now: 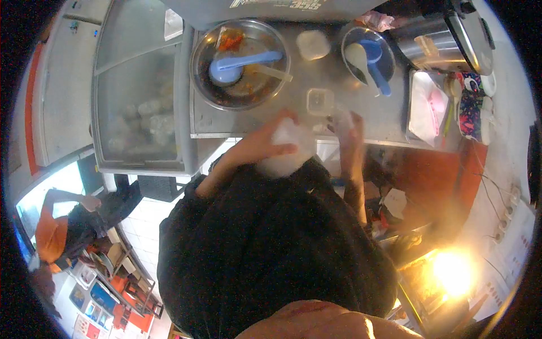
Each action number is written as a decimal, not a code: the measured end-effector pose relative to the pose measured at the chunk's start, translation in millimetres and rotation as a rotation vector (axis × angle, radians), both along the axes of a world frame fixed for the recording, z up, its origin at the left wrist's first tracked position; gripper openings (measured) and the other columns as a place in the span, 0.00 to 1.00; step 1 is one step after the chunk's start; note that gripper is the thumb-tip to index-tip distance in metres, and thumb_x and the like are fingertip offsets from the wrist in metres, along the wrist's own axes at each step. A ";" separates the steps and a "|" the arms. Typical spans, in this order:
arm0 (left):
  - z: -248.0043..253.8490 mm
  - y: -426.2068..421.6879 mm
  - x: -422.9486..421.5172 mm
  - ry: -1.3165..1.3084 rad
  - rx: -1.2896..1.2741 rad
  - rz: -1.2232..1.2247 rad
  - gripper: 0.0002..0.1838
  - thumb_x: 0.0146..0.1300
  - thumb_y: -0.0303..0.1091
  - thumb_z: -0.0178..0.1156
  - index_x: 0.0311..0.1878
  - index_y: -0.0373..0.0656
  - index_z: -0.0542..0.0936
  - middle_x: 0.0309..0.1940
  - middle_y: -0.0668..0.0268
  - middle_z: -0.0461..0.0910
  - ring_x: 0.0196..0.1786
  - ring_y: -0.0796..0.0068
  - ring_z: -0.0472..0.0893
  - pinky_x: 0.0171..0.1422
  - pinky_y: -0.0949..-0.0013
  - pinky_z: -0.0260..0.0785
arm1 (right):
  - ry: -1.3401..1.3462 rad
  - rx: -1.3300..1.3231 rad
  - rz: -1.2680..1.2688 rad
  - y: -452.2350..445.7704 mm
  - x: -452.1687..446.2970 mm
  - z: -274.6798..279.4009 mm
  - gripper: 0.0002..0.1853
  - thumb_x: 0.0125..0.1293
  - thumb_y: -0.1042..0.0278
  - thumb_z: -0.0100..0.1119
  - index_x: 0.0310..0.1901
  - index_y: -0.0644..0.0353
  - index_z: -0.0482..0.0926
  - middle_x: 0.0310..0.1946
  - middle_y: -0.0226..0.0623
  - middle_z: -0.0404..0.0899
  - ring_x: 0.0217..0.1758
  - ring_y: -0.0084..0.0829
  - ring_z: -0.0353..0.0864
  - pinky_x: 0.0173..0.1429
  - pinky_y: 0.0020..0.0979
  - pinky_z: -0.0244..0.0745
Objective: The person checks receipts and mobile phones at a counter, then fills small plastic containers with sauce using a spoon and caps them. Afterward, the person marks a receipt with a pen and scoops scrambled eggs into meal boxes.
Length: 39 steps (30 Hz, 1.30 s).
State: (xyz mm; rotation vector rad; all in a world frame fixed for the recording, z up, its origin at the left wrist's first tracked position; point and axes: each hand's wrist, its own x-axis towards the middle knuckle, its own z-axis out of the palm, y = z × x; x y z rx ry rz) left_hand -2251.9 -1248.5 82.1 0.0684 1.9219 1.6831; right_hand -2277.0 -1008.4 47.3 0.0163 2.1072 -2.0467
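At the metal tabletop's (226,123) front edge, handling seems underway.
Head view: left hand (261,142) curls around a blurred, rounded, translucent white object (291,151); right hand (353,137), grip too blurred to tell, meets a clear plastic piece (341,121); neither set down yet.

A loose black top (265,237), seemingly plain, its sleeves (183,206) ending above bare forearms (217,170).

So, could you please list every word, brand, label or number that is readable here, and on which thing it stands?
No text can be read with certainty.
Grey box, top: large pale letters, cut off by the picture's edge.
Pale sheet, right: marks too small and blurred.
Blue-and-white panels, lower left: too small to tell.
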 end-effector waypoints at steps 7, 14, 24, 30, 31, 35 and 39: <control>-4.5 -20.2 -10.0 0.202 0.019 -0.103 0.37 0.44 0.42 0.72 0.54 0.38 0.65 0.55 0.59 0.70 0.59 0.56 0.70 0.63 0.59 0.62 | -0.056 -0.098 -0.259 28.1 -15.8 -22.1 0.29 0.69 0.45 0.46 0.59 0.63 0.60 0.53 0.44 0.66 0.48 0.37 0.76 0.50 0.40 0.75; -13.5 33.9 -118.8 0.882 -0.274 0.306 0.52 0.41 0.41 0.76 0.61 0.35 0.49 0.56 0.48 0.64 0.58 0.48 0.69 0.62 0.54 0.64 | -0.006 -0.123 -0.315 27.1 -8.7 -49.3 0.24 0.72 0.56 0.43 0.62 0.63 0.62 0.55 0.42 0.65 0.49 0.38 0.75 0.49 0.39 0.77; -99.3 56.6 -222.0 0.936 -0.669 0.229 0.44 0.44 0.42 0.71 0.60 0.37 0.57 0.52 0.50 0.65 0.60 0.46 0.67 0.63 0.54 0.63 | -0.001 -0.070 -0.513 71.5 8.5 -47.0 0.24 0.71 0.52 0.46 0.59 0.61 0.61 0.52 0.40 0.66 0.48 0.33 0.74 0.48 0.37 0.74; -98.2 45.1 -224.9 0.876 -0.440 0.194 0.43 0.48 0.43 0.70 0.61 0.38 0.55 0.58 0.51 0.64 0.62 0.48 0.67 0.63 0.57 0.62 | 0.068 -0.056 -0.767 70.8 32.7 -20.6 0.20 0.70 0.55 0.48 0.54 0.61 0.64 0.49 0.38 0.67 0.47 0.30 0.74 0.44 0.33 0.75; -99.7 42.4 -226.9 0.844 -0.424 0.177 0.43 0.48 0.43 0.71 0.61 0.38 0.55 0.58 0.51 0.64 0.62 0.48 0.67 0.63 0.57 0.62 | 0.074 -0.062 -0.785 68.5 42.7 -23.2 0.21 0.70 0.55 0.49 0.55 0.61 0.64 0.49 0.38 0.67 0.47 0.30 0.74 0.44 0.33 0.76; -107.3 39.3 -232.8 1.013 -0.566 0.109 0.47 0.45 0.46 0.73 0.62 0.40 0.55 0.59 0.51 0.64 0.61 0.49 0.68 0.63 0.55 0.62 | 0.038 0.177 -0.868 42.6 105.3 -19.5 0.21 0.69 0.55 0.50 0.55 0.63 0.64 0.48 0.39 0.67 0.47 0.29 0.74 0.41 0.31 0.77; -91.4 40.7 -220.9 1.064 -0.674 0.133 0.50 0.45 0.48 0.72 0.65 0.42 0.52 0.60 0.47 0.62 0.62 0.46 0.65 0.63 0.49 0.60 | -0.052 0.134 -1.081 3.9 163.9 -16.2 0.23 0.68 0.53 0.51 0.53 0.65 0.66 0.46 0.37 0.69 0.43 0.29 0.75 0.40 0.30 0.78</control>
